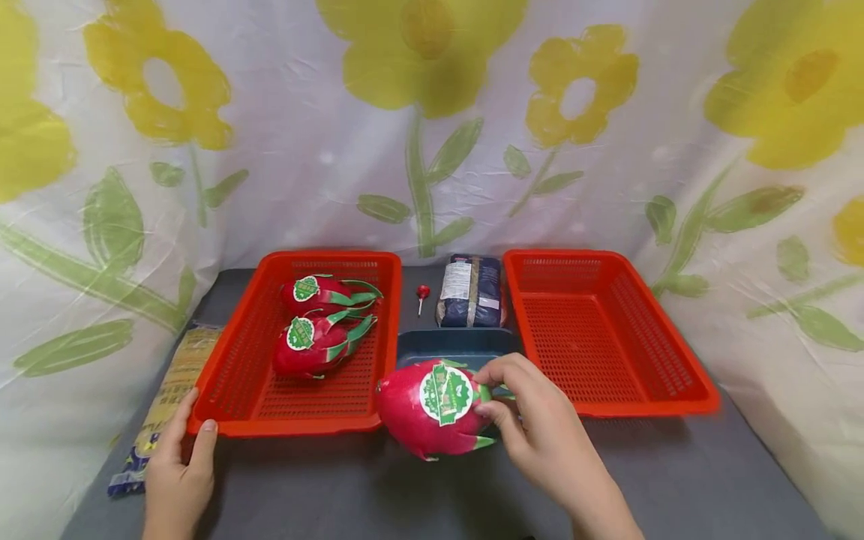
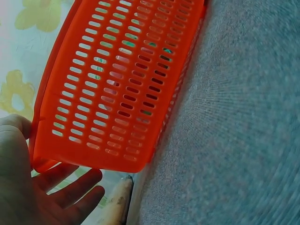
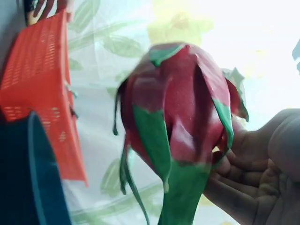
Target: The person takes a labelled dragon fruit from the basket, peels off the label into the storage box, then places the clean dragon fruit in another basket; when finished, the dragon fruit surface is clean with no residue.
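My right hand [image 1: 540,420] pinches a dragon fruit [image 1: 405,409] by its green stem end, holding it in the air over the front of a dark blue tray [image 1: 452,341]. The fruit is pinkish red with green-tipped scales and a round green-and-white sticker. In the right wrist view, the same dragon fruit [image 3: 180,108] shows its scaly end. Two more dragon fruits [image 1: 324,294] lie in the left red basket [image 1: 304,427]. At that basket's front left corner, my left hand [image 1: 178,469] holds the rim, thumb in front and fingers along the side.
A second red basket [image 1: 648,409] stands on the right. Between the baskets, behind the tray, are a red lollipop [image 1: 423,291] and a dark blue package [image 1: 471,292]. A yellowish packet [image 1: 165,397] lies left of the left basket. Behind hangs a flowered cloth [image 1: 283,150].
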### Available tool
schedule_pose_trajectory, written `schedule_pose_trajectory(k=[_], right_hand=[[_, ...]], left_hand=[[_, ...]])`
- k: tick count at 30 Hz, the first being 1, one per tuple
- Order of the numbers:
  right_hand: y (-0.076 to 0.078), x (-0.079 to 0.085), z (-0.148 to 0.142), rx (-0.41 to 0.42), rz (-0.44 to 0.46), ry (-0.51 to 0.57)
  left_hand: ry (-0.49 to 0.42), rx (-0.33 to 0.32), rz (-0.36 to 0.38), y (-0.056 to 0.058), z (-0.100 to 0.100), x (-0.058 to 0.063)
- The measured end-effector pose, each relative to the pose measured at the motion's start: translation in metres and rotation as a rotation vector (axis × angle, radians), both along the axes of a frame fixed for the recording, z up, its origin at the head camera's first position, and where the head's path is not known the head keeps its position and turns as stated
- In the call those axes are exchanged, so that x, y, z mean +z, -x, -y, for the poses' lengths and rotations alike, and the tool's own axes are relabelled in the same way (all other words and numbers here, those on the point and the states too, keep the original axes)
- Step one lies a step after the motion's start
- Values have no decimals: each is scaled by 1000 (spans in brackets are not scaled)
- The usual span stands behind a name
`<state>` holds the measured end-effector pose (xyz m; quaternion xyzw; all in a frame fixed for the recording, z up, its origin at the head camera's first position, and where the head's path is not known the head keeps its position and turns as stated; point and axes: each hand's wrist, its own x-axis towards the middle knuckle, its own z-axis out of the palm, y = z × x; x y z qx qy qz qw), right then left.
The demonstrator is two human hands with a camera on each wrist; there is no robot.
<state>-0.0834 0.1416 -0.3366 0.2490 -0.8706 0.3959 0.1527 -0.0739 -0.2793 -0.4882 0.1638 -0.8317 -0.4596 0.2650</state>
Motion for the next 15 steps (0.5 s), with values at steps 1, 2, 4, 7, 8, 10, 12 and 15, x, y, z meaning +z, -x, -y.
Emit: schedule_pose_trajectory(k=[1,2,4,7,8,10,12,15], right_hand=[[-3,-5,-3,13,4,-4],[-6,-10,-5,24,4,-9],[-11,-21,-8,39,-1,-31],[-16,-39,-9,36,30,-70],[-17,-45,-9,30,60,-83],[-19,-58,-9,24,112,-98],[-21,-68,-9,12,186,-112],[-18,-78,-9,8,246,-138]], left_hand=[[-2,5,-2,0,0,0],[-5,7,0,-1,0,0],[-3,14,2,-1,1,-1],[-9,14,1,-2,1,-1],[-9,14,2,-1,1,-1],[-9,7,-8,0,0,-1],[-6,-1,-8,1,0,0],[-4,0,1,0,-1,1]])
